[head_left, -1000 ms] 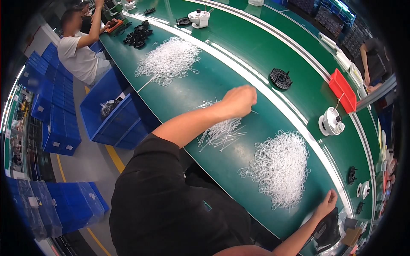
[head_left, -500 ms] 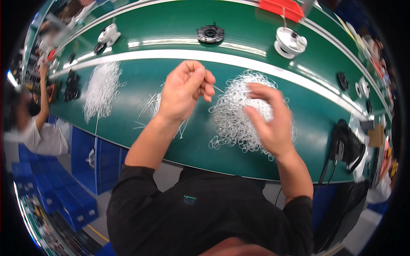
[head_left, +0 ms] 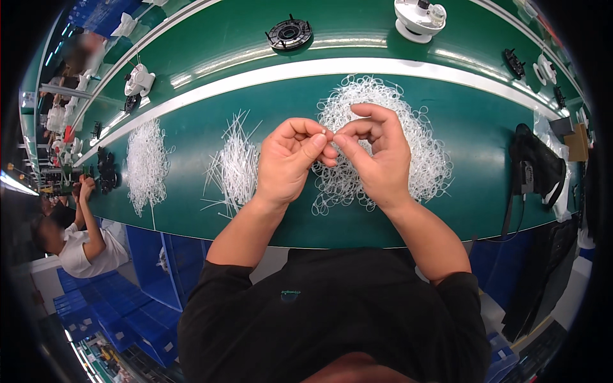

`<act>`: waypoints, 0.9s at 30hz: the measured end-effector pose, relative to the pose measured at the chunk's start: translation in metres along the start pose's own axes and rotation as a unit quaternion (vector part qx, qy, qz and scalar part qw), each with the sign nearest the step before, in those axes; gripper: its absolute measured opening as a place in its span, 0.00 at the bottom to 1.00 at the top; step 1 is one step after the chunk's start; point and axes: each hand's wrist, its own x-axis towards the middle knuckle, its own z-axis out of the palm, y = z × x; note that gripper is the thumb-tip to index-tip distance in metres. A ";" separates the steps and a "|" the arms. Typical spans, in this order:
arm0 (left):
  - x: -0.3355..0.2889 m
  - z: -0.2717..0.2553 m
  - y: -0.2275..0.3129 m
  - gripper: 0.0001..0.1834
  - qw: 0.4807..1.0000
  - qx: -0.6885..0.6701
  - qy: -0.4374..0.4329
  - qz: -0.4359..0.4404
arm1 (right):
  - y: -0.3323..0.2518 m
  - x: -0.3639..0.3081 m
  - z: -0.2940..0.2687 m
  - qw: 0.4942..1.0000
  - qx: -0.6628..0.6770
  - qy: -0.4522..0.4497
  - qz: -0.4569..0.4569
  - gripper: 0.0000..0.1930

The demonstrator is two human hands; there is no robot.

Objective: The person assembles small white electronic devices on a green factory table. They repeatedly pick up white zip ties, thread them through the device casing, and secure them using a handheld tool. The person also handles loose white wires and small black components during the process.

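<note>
White tie (head_left: pixel 324 131) between pinching fingers (head_left: pixel 312 147), mostly hidden.

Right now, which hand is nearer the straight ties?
Left. The left hand is just right of the straight ties; the right hand is farther right, in front of the looped ties.

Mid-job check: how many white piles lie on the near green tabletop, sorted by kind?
Looped white ties: 2 (left pile; right pile, partly covered in view by the right hand)
Straight white ties: 1 (middle pile)
Total: 3 piles; the single ties overlap too much to count.
</note>
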 end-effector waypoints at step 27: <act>0.004 -0.005 -0.013 0.07 0.996 0.086 0.034 0.017 | 0.006 0.002 -0.008 0.965 -0.217 -0.019 -0.145 0.03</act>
